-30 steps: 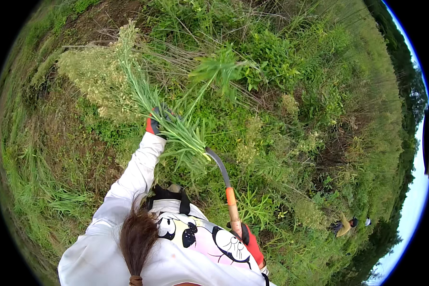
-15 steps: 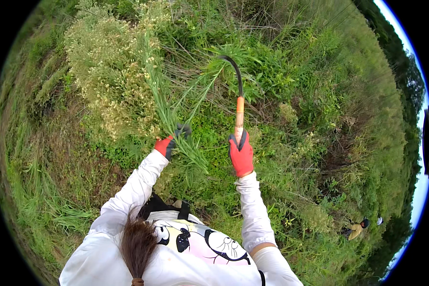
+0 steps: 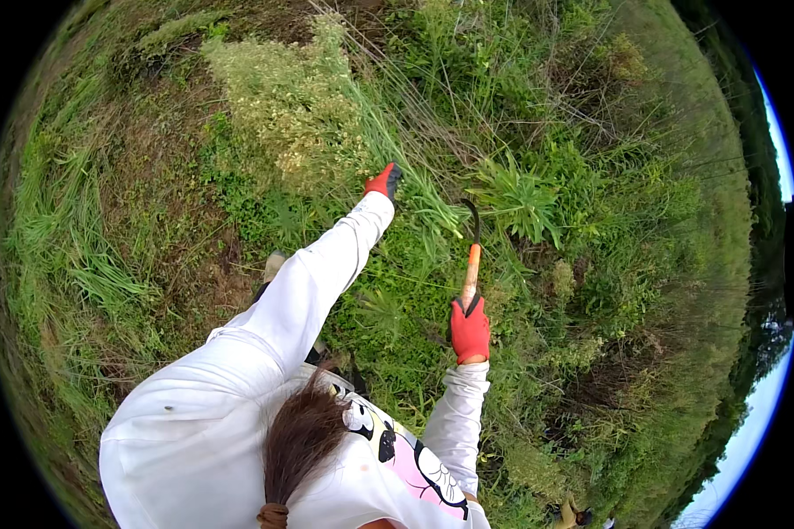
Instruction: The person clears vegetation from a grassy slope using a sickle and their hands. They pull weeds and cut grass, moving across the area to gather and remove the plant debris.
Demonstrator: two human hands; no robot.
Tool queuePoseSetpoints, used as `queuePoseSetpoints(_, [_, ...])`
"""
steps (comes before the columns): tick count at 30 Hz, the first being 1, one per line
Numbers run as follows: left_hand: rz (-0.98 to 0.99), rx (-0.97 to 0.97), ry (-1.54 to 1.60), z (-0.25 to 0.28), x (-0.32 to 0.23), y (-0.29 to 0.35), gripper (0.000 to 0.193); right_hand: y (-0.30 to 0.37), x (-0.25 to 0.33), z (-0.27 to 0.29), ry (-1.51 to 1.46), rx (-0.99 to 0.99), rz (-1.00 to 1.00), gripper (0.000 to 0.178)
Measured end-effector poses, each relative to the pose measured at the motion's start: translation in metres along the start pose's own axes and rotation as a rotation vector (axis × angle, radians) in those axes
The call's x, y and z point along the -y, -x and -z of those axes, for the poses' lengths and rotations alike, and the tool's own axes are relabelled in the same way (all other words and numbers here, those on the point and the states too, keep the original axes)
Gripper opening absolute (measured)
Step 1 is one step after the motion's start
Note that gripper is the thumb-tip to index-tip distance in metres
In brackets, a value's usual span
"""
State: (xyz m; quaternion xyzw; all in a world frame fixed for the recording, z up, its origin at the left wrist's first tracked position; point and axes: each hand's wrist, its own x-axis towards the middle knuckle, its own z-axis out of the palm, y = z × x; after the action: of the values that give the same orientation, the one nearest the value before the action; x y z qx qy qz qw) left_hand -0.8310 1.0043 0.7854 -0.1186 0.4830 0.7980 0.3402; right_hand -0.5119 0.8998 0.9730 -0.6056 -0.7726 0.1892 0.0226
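My left hand [image 3: 384,182], in a red and dark grey work glove, is closed round a bundle of green weed stalks [image 3: 421,196]. Cream-coloured flower heads [image 3: 313,123] fan out from the bundle toward the upper left, and its stem ends point to the lower right. Lower and to the right, my right hand [image 3: 470,331], gloved alike, grips the wooden handle of a sickle [image 3: 472,264]. An orange band circles the handle's top. The dark curved blade points away from me, its tip just right of the stem ends.
A leafy green plant [image 3: 525,198] grows just right of the blade. Dry, bent stems [image 3: 432,106] lie beyond my left hand. Cut grass [image 3: 106,273] lies in a heap at the left beside bare brown soil [image 3: 163,167]. Another person [image 3: 571,515] shows at the lower right edge.
My left arm has reached farther forward and to the right, carrying the weed stalks. My right hand and the sickle sit lower and slightly right, the blade apart from the stalk it touched. The view has shifted.
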Motion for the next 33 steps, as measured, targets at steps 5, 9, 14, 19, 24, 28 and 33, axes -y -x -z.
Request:
queuePoseSetpoints(5, [0.049,-0.139,0.311,-0.005,0.026,0.010,0.066,0.106,-0.012,0.000,-0.180,0.062,-0.177,0.037])
queuePoseSetpoints(9, [0.118,-0.166,0.043,0.029,0.015,0.066,0.060,0.209,-0.014,0.052,-0.923,0.017,-0.516,0.016])
queuePoseSetpoints(14, [-0.053,-0.244,-0.043,0.064,-0.013,0.094,0.074,0.214,-0.004,0.053,-0.817,0.015,-0.276,0.013])
queuePoseSetpoints(19, [-0.066,-0.364,-0.457,0.173,-0.053,0.096,0.080,0.233,-0.063,0.053,-0.536,0.240,-0.161,0.035])
queuePoseSetpoints(24, [-0.143,-0.575,-0.370,0.253,-0.138,0.116,0.070,0.240,-0.107,0.071,-0.519,0.226,-0.115,0.040])
queuePoseSetpoints(28, [-0.212,-0.753,-0.336,0.382,-0.203,0.086,0.044,0.215,-0.033,0.063,-0.611,0.086,-0.129,0.014])
queuePoseSetpoints(33, [-0.156,-1.272,-0.588,0.606,-0.347,0.027,0.074,0.195,0.009,0.027,-0.966,0.177,-0.373,0.009])
